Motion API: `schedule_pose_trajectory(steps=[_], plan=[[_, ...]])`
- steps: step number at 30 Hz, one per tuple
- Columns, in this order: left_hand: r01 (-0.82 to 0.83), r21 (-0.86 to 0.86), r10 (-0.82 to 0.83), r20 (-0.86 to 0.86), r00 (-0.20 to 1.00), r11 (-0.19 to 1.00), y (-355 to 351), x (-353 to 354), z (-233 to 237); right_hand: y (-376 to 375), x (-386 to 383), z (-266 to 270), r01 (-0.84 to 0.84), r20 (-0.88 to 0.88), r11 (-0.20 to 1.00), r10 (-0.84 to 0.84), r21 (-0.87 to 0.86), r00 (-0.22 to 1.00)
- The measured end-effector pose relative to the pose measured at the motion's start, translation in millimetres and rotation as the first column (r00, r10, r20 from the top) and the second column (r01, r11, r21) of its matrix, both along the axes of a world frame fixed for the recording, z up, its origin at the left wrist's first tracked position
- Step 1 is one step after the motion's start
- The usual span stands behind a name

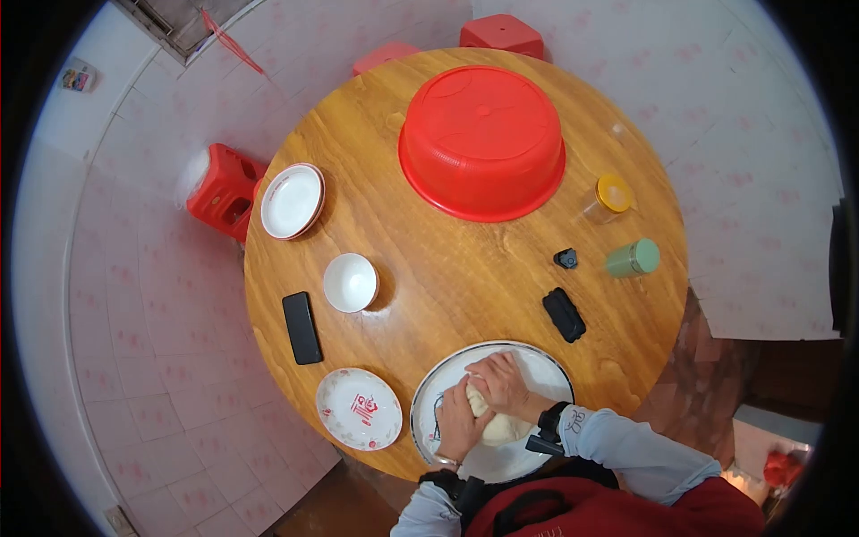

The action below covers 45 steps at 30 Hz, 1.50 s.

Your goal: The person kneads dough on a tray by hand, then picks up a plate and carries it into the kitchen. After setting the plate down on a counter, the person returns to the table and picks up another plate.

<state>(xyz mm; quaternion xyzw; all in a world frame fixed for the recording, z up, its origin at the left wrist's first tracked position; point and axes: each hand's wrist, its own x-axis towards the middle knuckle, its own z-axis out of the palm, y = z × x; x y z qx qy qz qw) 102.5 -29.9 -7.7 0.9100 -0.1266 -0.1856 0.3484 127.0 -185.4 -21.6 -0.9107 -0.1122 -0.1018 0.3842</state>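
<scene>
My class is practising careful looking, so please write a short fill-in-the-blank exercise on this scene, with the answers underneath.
1. The left grip and the ____ grip are both on the dough.
2. The large red basin rests upside ____ on the wooden table.
3. The plate beside the wide dish has a ____ character in its middle.
4. From the person's side, the black phone lies to the ____ of the dish.

Missing words: right; down; red; left.

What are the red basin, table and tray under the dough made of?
Red basin: probably plastic, smooth, semi-glossy, evenly coloured. Table: wood or wood-look, varnished; grain shows and light glints. Tray: perhaps enamelled metal, smooth white with a dark rim; ceramic is possible.
</scene>
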Motion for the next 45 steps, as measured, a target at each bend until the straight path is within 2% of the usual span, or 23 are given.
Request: schedule_pose_trajectory(steps=[1, 5, 8, 10, 11, 12, 13, 15, 17, 19, 20, 21, 22, 24, 26, 27, 29, 30, 32, 35, 39, 41, 45], plan=[[0.031, 0.078, -0.03, -0.021, 0.999, 0.996, 0, 9, 3, 1, 3, -2, 0.016, -0.015, 1.0, -0.015, 0.016, 1.0], [0.058, 0.078, -0.049, -0.121, 0.991, 0.995, -3, 29, 8, 1, 11, -7, 0.093, -0.002, 0.991, -0.093, 0.099, 0.996], [0.076, 0.183, -0.041, -0.188, 0.981, 0.98, -6, 29, 22, -1, 9, -23, 0.083, -0.008, 0.995, -0.083, 0.062, 0.997], [0.053, 0.099, -0.042, -0.103, 0.994, 0.994, -4, 23, 17, -2, 12, -16, 0.108, -0.068, 0.992, -0.104, 0.069, 0.992], [0.052, 0.098, -0.042, -0.099, 0.994, 0.994, -1, 15, 15, -4, 11, -15, 0.037, -0.172, 0.988, -0.011, 0.148, 0.985], [0.06, 0.036, -0.061, 0.036, 0.997, 0.998, 1, 5, 17, -6, 7, -14, -0.023, -0.269, 0.972, 0.088, 0.234, 0.959], [0.075, -0.024, -0.069, 0.171, 0.983, 0.997, 4, -2, 19, -7, 1, -13, -0.024, -0.269, 0.972, 0.088, 0.233, 0.959], [0.154, -0.093, -0.134, 0.194, 0.972, 0.984, 10, -15, 41, -7, -8, -11, 0.235, -0.625, 0.792, 0.222, 0.563, 0.748], [0.236, -0.157, -0.198, 0.226, 0.954, 0.959, 15, -26, 60, -8, -18, 27, 0.157, -0.619, 0.859, 0.212, 0.487, 0.756], [0.069, -0.365, -0.076, -0.007, 0.997, 0.929, 25, -46, 64, -8, -30, 53, 0.075, -0.608, 0.911, 0.207, 0.405, 0.766], [0.069, -0.361, -0.076, -0.004, 0.997, 0.93, 28, -51, 64, -7, -39, 56, -0.043, -0.488, 0.94, 0.213, 0.337, 0.847], [-0.096, -0.476, 0.02, -0.163, 0.986, 0.874, 29, -56, 64, -5, -49, 59, -0.145, -0.359, 0.958, 0.231, 0.249, 0.904], [-0.271, -0.554, 0.093, -0.329, 0.94, 0.787, 30, -61, 64, -3, -60, 62, -0.145, -0.36, 0.957, 0.232, 0.25, 0.904], [-0.32, -0.491, 0.142, -0.365, 0.92, 0.81, 33, -70, 57, 2, -82, 68, -0.104, -0.335, 0.964, 0.184, 0.245, 0.924], [-0.001, -0.298, -0.022, -0.074, 0.997, 0.955, 45, -81, 35, 0, -95, 71, -0.116, -0.341, 0.974, 0.179, 0.197, 0.923], [-0.001, -0.299, -0.024, -0.081, 0.996, 0.954, 43, -82, 37, -2, -100, 68, -0.163, -0.26, 0.974, 0.2, 0.155, 0.945], [0.179, -0.235, -0.197, -0.055, 0.979, 0.955, 39, -89, 44, -5, -107, 62, -0.248, -0.119, 0.961, 0.263, 0.125, 0.957], [0.176, -0.238, -0.197, -0.066, 0.978, 0.955, 36, -92, 51, -5, -109, 58, -0.247, -0.13, 0.961, 0.262, 0.127, 0.956], [0.151, -0.035, -0.153, -0.054, 0.987, 0.988, 28, -97, 62, -4, -110, 51, -0.269, 0.0, 0.957, 0.27, 0.109, 0.963], [0.055, 0.055, -0.054, -0.023, 0.998, 0.997, 18, -101, 52, 1, -102, 38, -0.254, 0.051, 0.963, 0.25, 0.085, 0.967], [0.018, 0.066, -0.017, -0.028, 0.999, 0.998, 5, -78, 34, 1, -76, 24, -0.2, 0.032, 0.979, 0.199, 0.037, 0.98], [-0.036, 0.053, 0.035, 0.023, 0.999, 0.998, -4, -59, 26, 1, -61, 11, -0.086, -0.014, 0.996, 0.086, 0.015, 0.996], [-0.004, 0.119, -0.009, 0.108, 0.994, 0.993, -18, -31, 2, -4, -33, 0, 0.013, -0.021, 1.0, -0.013, -0.027, 1.0]])
